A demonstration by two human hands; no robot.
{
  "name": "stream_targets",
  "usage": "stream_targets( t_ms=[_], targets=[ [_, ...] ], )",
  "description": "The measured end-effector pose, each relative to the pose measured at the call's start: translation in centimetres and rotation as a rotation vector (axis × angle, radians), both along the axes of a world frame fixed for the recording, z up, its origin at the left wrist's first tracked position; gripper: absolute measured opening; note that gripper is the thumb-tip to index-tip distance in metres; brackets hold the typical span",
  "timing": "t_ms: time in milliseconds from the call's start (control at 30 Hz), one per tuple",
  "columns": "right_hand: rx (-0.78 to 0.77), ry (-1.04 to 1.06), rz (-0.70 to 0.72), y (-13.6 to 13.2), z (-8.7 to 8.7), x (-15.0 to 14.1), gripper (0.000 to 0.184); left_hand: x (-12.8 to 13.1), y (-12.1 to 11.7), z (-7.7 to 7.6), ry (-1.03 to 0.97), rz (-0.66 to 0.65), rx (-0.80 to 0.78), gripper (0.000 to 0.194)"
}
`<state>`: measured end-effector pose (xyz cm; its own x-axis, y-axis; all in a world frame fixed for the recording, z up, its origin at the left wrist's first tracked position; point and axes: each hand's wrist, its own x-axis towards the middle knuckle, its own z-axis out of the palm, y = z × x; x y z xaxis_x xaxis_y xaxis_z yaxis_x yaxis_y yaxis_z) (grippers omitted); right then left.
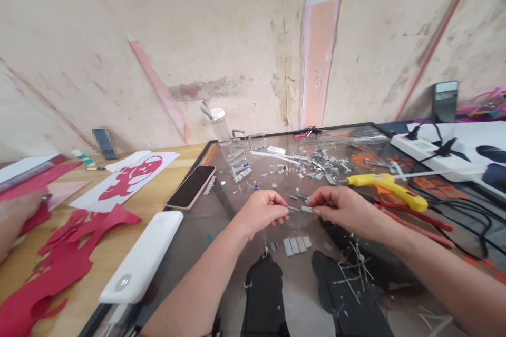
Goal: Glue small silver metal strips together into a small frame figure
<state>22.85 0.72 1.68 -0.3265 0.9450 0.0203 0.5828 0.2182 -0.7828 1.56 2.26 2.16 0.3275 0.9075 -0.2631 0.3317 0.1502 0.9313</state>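
Note:
Over the dark glass tabletop (237, 221), my left hand (261, 213) pinches a thin grey strip (293, 209) between thumb and fingertips. Close to its right, my right hand (340, 206) grips a small flat grey piece (307, 209), its fingers closed. The two pieces point toward each other; whether they touch I cannot tell. Below my hands lies a row of several flat grey rectangles (297, 246). Behind them spreads a heap of small grey scraps (322, 162). A yellow hot glue gun (389, 187) lies right of my right hand, beside red-handled pliers (419, 218).
A phone (192, 187), a white power bank (142, 258) and a clear bottle (220, 125) stand or lie left. At right are a white power strip (435, 155) and black cables (466, 216). Another person's hand (19, 216) is at far left by red paper (59, 268).

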Motion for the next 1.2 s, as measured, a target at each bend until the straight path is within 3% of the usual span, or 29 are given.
stream_targets(
  t_ms=[200,333,400,567,700,767,967,1200],
  targets=[
    [0.480,-0.450,0.025,0.5,-1.0,0.8,0.019,-0.1,0.1,0.1,0.018,0.006,-0.002,0.007],
    [0.638,-0.416,0.031,-0.4,-0.8,-0.3,0.013,0.2,-0.2,0.0,-0.067,-0.014,-0.041,0.004],
    [0.675,-0.368,0.047,-0.9,-0.6,-1.0,0.020,0.3,-0.4,0.0,-0.117,-0.031,-0.055,0.005],
    [0.712,-0.413,0.109,-1.4,-0.6,-1.8,0.010,0.3,-0.4,-0.1,-0.180,-0.088,-0.093,0.013],
    [0.692,-0.482,0.096,-1.1,-0.9,-1.5,0.012,0.1,0.0,-0.8,-0.078,-0.095,-0.041,0.022],
    [0.661,-0.536,0.098,-1.0,-0.9,-1.4,0.011,0.1,0.1,-1.1,0.031,-0.105,0.050,0.023],
    [0.553,-0.656,0.134,-1.2,-0.8,-2.0,0.015,0.2,-0.4,-1.1,0.480,-0.226,0.642,0.017],
    [0.475,-0.658,0.134,-1.2,-0.9,-2.3,0.016,-0.2,-0.8,-0.6,0.714,-0.336,0.761,0.018]
  ],
)
